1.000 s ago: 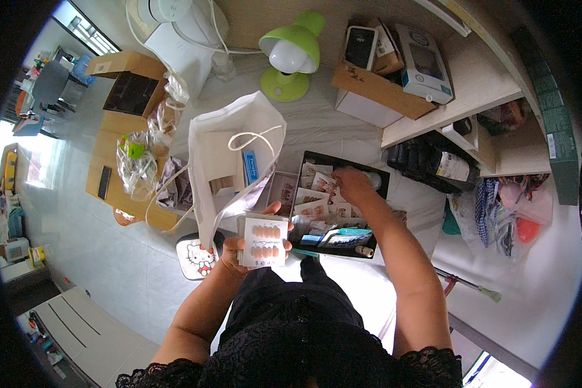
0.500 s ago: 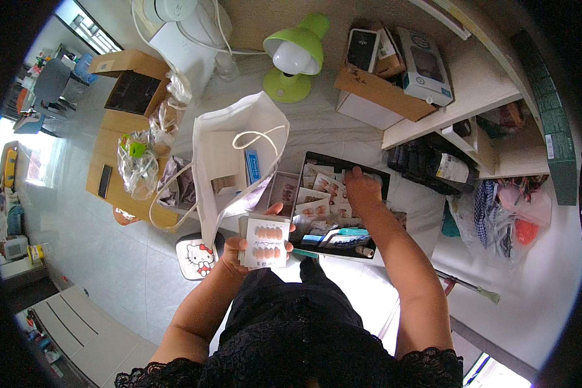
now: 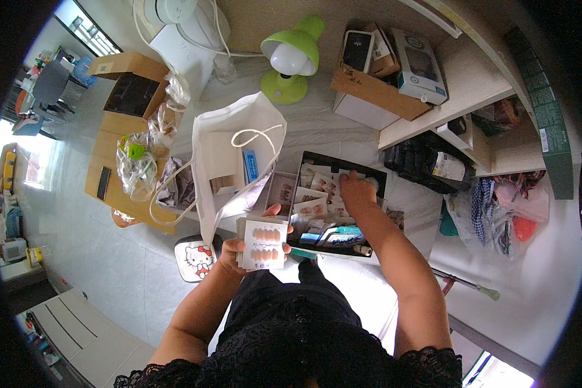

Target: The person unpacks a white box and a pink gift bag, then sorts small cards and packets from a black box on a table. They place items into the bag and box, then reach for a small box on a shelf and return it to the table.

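My left hand (image 3: 234, 253) is closed around a stack of white cards of press-on nails (image 3: 266, 244), held upright over the front of the desk. The front card shows two rows of pinkish-brown nails with handwriting between and below them. My right hand (image 3: 357, 193) reaches into a black box (image 3: 383, 173), its fingers bent down among more nail cards (image 3: 313, 205). Whatever lies between those fingertips is hidden by the hand. In the near part of the box are blue-and-white packets or tools (image 3: 333, 237) and clear wrappers.
A white paper bag (image 3: 210, 139) with rope handles stands open left of the box. Behind are a green desk lamp (image 3: 292, 58) and a cardboard box (image 3: 381, 92) of packages. A shelf (image 3: 446, 103) borders the right; a stool (image 3: 197, 258) with a cartoon-cat seat stands below left.
My right hand has shifted slightly left within the black box, its fingers still among the cards. The left hand keeps its stack nearly in place. The whole view has moved a little.
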`<state>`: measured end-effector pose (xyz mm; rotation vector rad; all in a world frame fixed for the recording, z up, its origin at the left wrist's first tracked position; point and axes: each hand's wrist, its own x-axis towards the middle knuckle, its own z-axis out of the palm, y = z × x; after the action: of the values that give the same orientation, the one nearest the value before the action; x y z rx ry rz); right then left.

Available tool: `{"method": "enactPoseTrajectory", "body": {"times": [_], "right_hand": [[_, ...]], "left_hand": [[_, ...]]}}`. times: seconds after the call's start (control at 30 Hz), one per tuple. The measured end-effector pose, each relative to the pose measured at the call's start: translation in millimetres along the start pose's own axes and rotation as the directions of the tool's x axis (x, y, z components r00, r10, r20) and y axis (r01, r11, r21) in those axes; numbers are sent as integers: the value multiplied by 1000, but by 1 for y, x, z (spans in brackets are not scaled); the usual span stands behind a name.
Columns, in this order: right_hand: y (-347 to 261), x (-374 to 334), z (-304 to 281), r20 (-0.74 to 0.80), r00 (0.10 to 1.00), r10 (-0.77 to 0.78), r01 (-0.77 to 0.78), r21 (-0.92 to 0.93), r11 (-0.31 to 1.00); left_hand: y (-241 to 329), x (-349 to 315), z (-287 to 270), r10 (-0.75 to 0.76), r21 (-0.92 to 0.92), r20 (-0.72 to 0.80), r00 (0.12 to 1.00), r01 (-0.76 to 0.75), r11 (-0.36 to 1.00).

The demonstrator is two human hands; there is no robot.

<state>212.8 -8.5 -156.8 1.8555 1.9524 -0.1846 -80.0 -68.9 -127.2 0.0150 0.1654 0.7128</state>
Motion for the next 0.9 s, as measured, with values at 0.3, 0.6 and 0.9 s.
{"method": "enactPoseTrajectory", "body": {"times": [0.3,0.6,0.9], "right_hand": [[22,-21,-11,-74,997,15,-14,11,1000],[56,-60,-83,-235,926,295,108,915,389],[-28,-67,-183,-146,985,90,172,865,-471]], "left_hand": [[-3,-1,0,-16,23,2,1000,16,1000],[-5,2,3,-28,49,-6,1000,28,998],[-12,7,6,-1,105,-13,1000,2,994]]}}
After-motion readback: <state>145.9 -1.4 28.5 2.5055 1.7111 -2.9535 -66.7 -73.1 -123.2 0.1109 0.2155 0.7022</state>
